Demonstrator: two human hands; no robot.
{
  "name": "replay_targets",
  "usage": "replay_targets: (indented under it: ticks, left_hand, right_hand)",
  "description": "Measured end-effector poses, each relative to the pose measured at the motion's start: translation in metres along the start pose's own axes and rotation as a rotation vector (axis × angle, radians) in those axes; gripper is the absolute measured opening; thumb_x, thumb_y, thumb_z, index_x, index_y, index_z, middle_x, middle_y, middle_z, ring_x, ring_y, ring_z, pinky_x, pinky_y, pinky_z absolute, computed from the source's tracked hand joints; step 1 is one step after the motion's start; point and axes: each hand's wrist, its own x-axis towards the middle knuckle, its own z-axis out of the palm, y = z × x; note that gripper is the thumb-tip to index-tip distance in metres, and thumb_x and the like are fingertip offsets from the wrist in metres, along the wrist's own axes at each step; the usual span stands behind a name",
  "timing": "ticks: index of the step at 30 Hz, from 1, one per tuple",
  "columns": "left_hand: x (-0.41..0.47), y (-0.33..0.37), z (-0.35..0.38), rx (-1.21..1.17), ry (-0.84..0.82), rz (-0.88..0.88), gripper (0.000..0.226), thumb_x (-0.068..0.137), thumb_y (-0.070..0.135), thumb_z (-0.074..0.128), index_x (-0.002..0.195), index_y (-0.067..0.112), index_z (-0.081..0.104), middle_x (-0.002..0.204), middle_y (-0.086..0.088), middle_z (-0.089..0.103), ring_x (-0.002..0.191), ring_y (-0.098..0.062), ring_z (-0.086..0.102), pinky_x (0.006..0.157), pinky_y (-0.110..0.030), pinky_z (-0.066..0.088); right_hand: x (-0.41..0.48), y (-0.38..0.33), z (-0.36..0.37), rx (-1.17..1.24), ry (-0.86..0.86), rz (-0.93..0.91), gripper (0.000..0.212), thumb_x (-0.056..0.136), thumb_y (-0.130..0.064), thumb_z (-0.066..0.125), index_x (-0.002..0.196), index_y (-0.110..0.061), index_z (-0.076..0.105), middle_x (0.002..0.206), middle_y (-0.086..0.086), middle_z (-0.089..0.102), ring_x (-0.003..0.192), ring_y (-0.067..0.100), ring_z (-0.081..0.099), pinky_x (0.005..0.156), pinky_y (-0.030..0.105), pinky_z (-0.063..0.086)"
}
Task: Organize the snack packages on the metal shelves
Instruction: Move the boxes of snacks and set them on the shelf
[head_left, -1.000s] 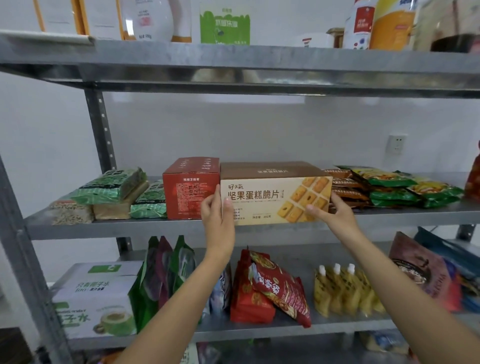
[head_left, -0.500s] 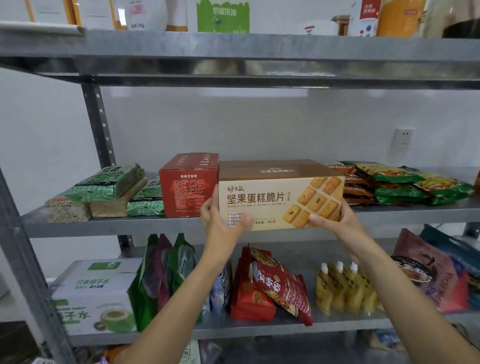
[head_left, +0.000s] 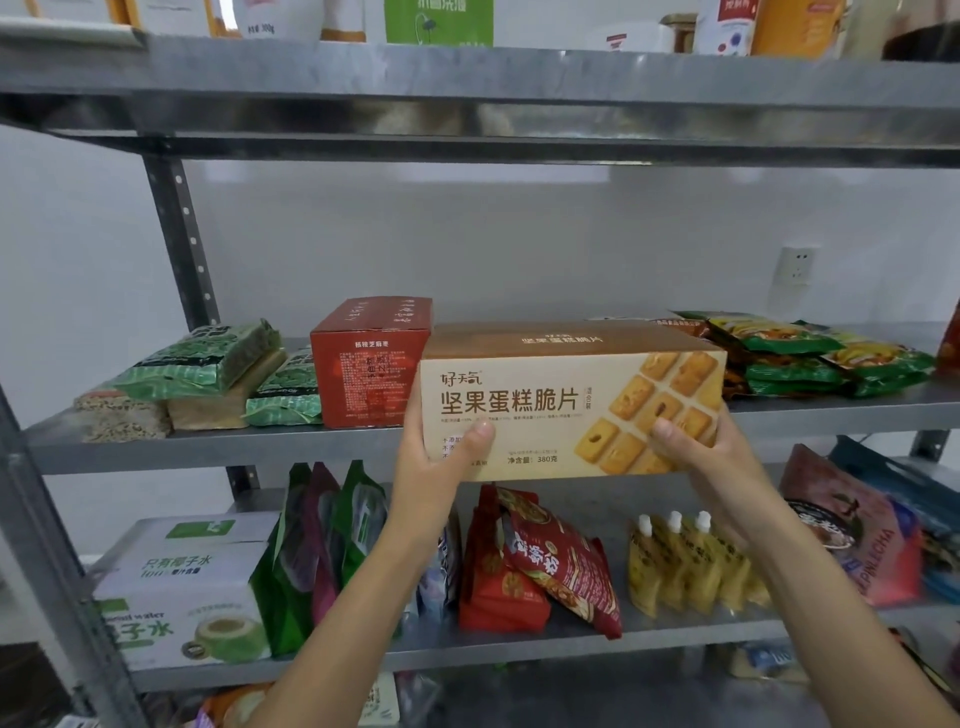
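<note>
Since a second ago the beige biscuit box has come forward off the middle shelf and sits lower in the centre of the frame, its bottom edge now overlapping the shelf's front lip instead of standing square beside the red box. Both hands have slid from its ends to its lower corners. The left hand holds the lower left corner and the right hand the lower right, each with a thumb pressed flat on the front face. The other fingers are hidden behind the box, so I cannot tell how they lie. The sorting looks well along. Green packets are stacked at the left of the middle shelf and flat pouches are piled at its right. Below stand a coconut-water carton, red pouches, one leaning askew, and yellow spouted pouches. Still to do, I judge, is giving this box its final spot. It is rigid matt card, long and sharp-edged, with a brown top. The red box is taller and narrower. The packets are glossy, crinkled film, and the shelves are dull grey steel on a perforated upright.
</note>
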Motion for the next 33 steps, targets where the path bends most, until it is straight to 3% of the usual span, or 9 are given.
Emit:
replay_targets:
  ticks: [3, 7, 13, 20, 24, 29, 33]
  left_hand:
    - [-0.009, 0.017, -0.002, -0.005, -0.031, 0.014, 0.062, 0.071, 0.026, 0.076, 0.128, 0.025, 0.05, 0.108, 0.011, 0.072, 0.104, -0.011, 0.068, 0.075, -0.021, 0.056]
    - [-0.022, 0.033, -0.008, 0.006, -0.101, 0.011, 0.077, 0.067, 0.018, 0.08, 0.135, 0.022, 0.044, 0.111, 0.012, 0.071, 0.105, -0.009, 0.067, 0.075, -0.02, 0.056]
    - [-0.044, 0.051, -0.021, 0.091, -0.247, -0.016, 0.107, 0.062, 0.006, 0.086, 0.147, 0.031, 0.026, 0.121, 0.014, 0.066, 0.113, -0.011, 0.064, 0.089, -0.033, 0.057]
    - [-0.049, 0.05, -0.032, 0.207, -0.426, -0.08, 0.117, 0.069, -0.003, 0.082, 0.152, 0.035, 0.009, 0.124, 0.024, 0.061, 0.117, -0.002, 0.059, 0.098, -0.029, 0.052]
    - [-0.05, 0.04, -0.031, 0.206, -0.419, -0.101, 0.111, 0.07, -0.005, 0.08, 0.15, 0.033, 0.013, 0.121, 0.028, 0.061, 0.114, 0.001, 0.06, 0.091, -0.021, 0.052]
    - [-0.053, 0.032, -0.029, 0.177, -0.362, -0.103, 0.111, 0.064, 0.01, 0.085, 0.148, 0.034, 0.018, 0.119, 0.026, 0.062, 0.113, 0.001, 0.061, 0.087, -0.019, 0.054]
    - [-0.051, 0.028, -0.029, 0.155, -0.307, -0.098, 0.106, 0.064, 0.012, 0.088, 0.147, 0.033, 0.024, 0.121, 0.019, 0.064, 0.112, -0.005, 0.063, 0.083, -0.022, 0.055]
  right_hand:
    - [-0.012, -0.01, 0.003, 0.001, 0.012, -0.041, 0.098, 0.034, -0.067, 0.086, 0.12, -0.032, 0.054, 0.112, -0.006, 0.071, 0.108, 0.016, 0.066, 0.095, 0.038, 0.049]
    - [-0.03, -0.02, 0.001, -0.004, 0.04, -0.06, 0.105, 0.035, -0.065, 0.088, 0.123, -0.017, 0.057, 0.113, 0.002, 0.071, 0.106, 0.02, 0.067, 0.091, 0.037, 0.054]
    - [-0.058, -0.038, -0.004, 0.023, 0.071, -0.086, 0.098, 0.028, -0.065, 0.088, 0.109, -0.018, 0.061, 0.104, 0.002, 0.074, 0.095, 0.018, 0.071, 0.07, 0.019, 0.056]
    - [-0.074, -0.04, -0.007, 0.021, 0.067, -0.049, 0.085, 0.039, -0.059, 0.089, 0.109, -0.019, 0.062, 0.104, 0.003, 0.074, 0.096, 0.02, 0.071, 0.073, 0.022, 0.058]
    - [-0.077, -0.032, -0.008, -0.006, 0.061, 0.015, 0.096, 0.031, -0.065, 0.088, 0.112, -0.018, 0.062, 0.106, 0.004, 0.074, 0.096, 0.021, 0.071, 0.075, 0.028, 0.06]
    - [-0.074, -0.03, -0.005, 0.011, 0.043, 0.036, 0.094, 0.032, -0.064, 0.088, 0.111, -0.021, 0.064, 0.108, 0.003, 0.073, 0.099, 0.019, 0.07, 0.079, 0.029, 0.054]
    - [-0.071, -0.026, -0.001, 0.031, 0.05, 0.041, 0.099, 0.036, -0.061, 0.089, 0.119, -0.016, 0.06, 0.111, 0.003, 0.072, 0.102, 0.019, 0.069, 0.073, 0.021, 0.056]
